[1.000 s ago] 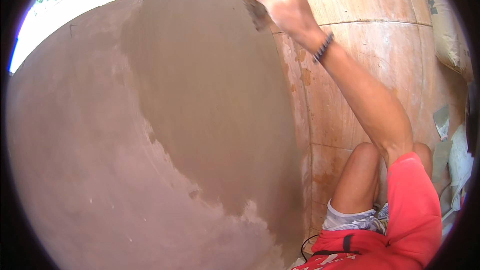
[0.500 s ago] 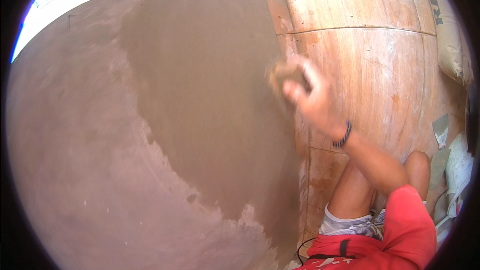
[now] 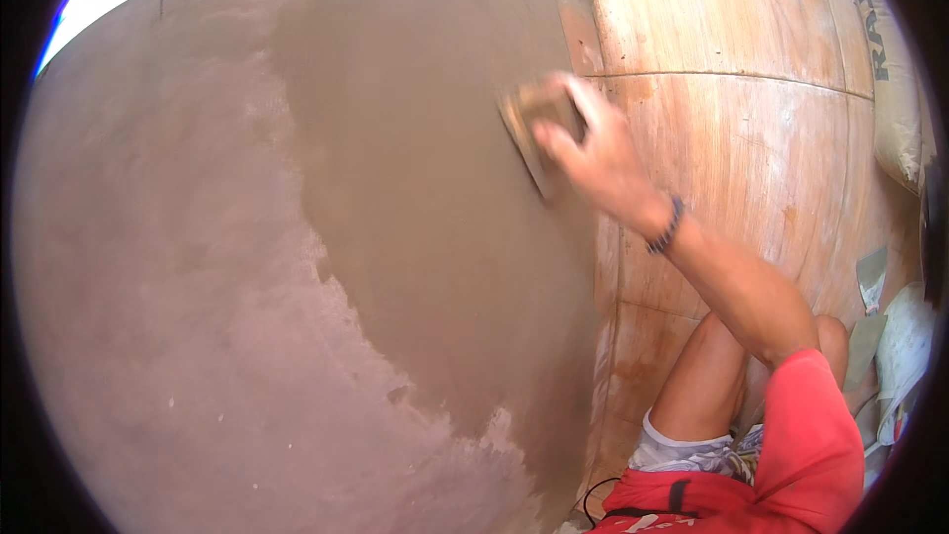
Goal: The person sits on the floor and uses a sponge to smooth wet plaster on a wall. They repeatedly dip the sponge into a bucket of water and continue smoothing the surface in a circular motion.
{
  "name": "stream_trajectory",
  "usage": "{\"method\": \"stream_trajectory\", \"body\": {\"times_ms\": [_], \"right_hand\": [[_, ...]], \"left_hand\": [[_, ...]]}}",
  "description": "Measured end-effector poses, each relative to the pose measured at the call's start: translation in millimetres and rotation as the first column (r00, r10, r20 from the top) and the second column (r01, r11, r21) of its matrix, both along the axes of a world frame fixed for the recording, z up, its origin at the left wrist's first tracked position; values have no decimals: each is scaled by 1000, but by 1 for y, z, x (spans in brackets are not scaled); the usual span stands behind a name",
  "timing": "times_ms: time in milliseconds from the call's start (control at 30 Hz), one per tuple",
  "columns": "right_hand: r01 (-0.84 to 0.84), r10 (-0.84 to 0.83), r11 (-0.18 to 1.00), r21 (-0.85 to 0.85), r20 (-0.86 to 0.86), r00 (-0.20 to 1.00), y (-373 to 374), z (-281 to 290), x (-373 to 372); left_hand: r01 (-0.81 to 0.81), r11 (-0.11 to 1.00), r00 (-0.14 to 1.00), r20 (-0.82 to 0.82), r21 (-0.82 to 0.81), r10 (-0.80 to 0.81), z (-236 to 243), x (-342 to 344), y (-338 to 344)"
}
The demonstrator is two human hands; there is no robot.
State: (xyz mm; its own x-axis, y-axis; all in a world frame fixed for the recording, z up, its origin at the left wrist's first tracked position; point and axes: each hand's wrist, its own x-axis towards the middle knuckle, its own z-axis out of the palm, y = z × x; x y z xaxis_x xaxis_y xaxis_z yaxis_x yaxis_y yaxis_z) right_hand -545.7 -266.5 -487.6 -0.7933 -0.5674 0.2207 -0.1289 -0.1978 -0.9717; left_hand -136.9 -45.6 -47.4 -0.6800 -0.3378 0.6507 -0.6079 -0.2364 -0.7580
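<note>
My right hand (image 3: 601,153) is closed around a flat plastering float (image 3: 524,111), brownish and smeared by motion. The float's long thin edge is against or very close to the damp grey-brown plaster (image 3: 425,208) on the wall, near its right side. My thumb and fingers wrap the float's back, so its handle is mostly hidden. A dark braided bracelet (image 3: 667,224) circles that wrist. My left hand is out of view.
Lighter, dry plaster (image 3: 178,267) covers the wall's left part. Wood-toned tiles (image 3: 732,168) lie on the right, beside my bent legs. A full sack (image 3: 896,119) stands at the far right, with a scraper-like blade (image 3: 871,277) and crumpled plastic (image 3: 905,336) below it.
My right hand and the float have moved up and left, from the plaster's right edge further onto the damp patch. The view has shifted slightly.
</note>
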Motion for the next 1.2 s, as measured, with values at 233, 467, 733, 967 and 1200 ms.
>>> {"method": "stream_trajectory", "body": {"times_ms": [233, 467, 733, 967, 1200], "right_hand": [[-76, 54, 997, 31, 452, 890, -40, 46, -116], [-163, 172, 985, -56, 244, 954, -19, 57, -24], [-127, 143, 990, -66, 412, 900, -15, 96, -98], [131, -112, 986, -107, 166, 980, -56, 89, -47], [-44, 76, 993, -107, 325, 943, 17, 87, -41]], "left_hand": [[38, 999, 999, -19, 8, -37, 18, 63, -3], [13, 1000, 1000, -26, -23, -13, 8, 33, 4], [31, 999, 999, -41, -31, -32, 4, 49, 7], [19, 999, 999, -42, -32, -20, -15, -23, -7], [13, 1000, 999, -33, -11, -13, 1, 22, 0]]}}
